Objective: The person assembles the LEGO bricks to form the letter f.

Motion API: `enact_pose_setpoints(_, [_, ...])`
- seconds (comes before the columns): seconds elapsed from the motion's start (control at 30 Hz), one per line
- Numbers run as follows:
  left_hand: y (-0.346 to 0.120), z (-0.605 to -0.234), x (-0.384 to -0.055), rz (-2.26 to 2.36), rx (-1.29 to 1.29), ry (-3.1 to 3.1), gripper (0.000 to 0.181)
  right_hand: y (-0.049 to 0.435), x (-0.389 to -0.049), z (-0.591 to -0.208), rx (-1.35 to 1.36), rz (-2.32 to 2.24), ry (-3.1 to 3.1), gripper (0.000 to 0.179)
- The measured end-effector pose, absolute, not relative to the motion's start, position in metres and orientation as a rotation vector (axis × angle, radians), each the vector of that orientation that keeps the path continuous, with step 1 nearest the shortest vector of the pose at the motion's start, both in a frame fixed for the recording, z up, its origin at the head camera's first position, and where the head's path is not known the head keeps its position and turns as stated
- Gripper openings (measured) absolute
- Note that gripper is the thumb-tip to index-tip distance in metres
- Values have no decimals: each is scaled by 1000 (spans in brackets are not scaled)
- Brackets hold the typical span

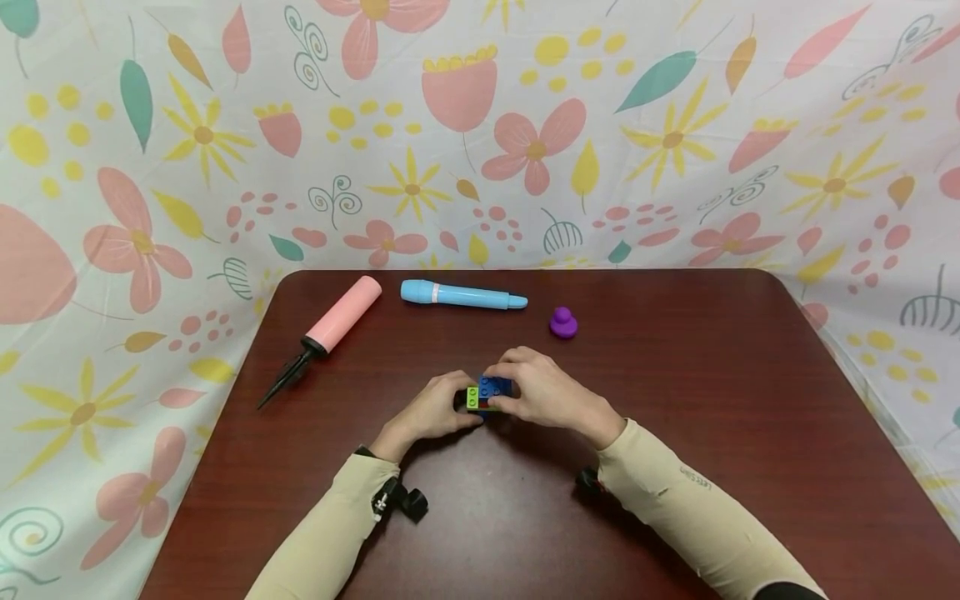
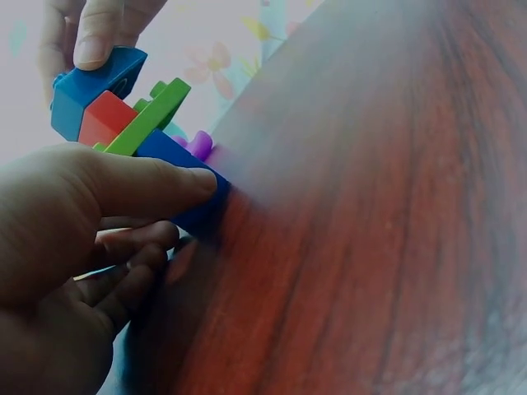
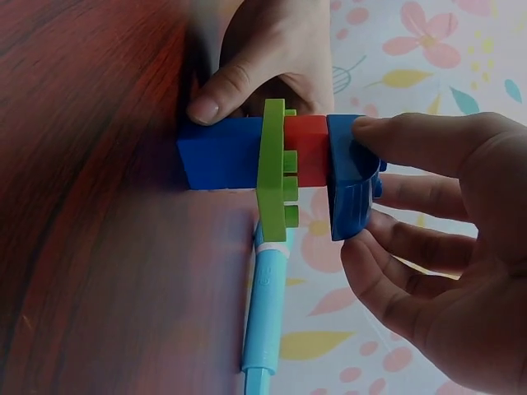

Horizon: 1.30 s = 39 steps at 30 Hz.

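Between both hands a stack of toy building blocks stands on the table. Its bottom is a blue block (image 3: 224, 155), topped by a flat green plate (image 3: 271, 173) that juts out to the sides. A red block (image 3: 306, 152) sits on the plate, and a blue curved block (image 3: 350, 181) is uppermost. My left hand (image 1: 435, 407) grips the bottom blue block, its thumb along one face. With thumb and fingers, my right hand (image 1: 543, 390) pinches the top blue curved block. Studs show on the green plate and on the top block.
On the dark wooden table (image 1: 675, 350), a pink hand pump (image 1: 345, 315) with a black nozzle lies at the back left. A light-blue tube-shaped pump (image 1: 465, 296) lies at the back middle, with a small purple knob-like piece (image 1: 563, 323) to its right. A flowered cloth (image 1: 480, 167) hangs behind.
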<state>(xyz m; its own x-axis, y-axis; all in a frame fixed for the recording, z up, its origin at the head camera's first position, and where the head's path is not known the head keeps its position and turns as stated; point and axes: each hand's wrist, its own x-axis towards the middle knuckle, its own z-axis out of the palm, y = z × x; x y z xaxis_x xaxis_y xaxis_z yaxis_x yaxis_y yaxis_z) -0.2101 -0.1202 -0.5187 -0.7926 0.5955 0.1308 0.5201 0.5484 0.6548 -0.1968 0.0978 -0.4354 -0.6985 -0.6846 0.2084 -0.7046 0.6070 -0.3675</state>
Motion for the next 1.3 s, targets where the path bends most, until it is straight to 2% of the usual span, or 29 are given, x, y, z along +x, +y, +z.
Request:
enact_pose_setpoints(0.43, [-120, -514, -207, 1089, 899, 2656, 44, 100, -202, -436, 1195, 723, -2783, 30])
enact_pose_setpoints(1.3, [-116, -510, -204, 1266, 847, 2532, 50, 113, -221, -446, 1001, 972, -2886, 23])
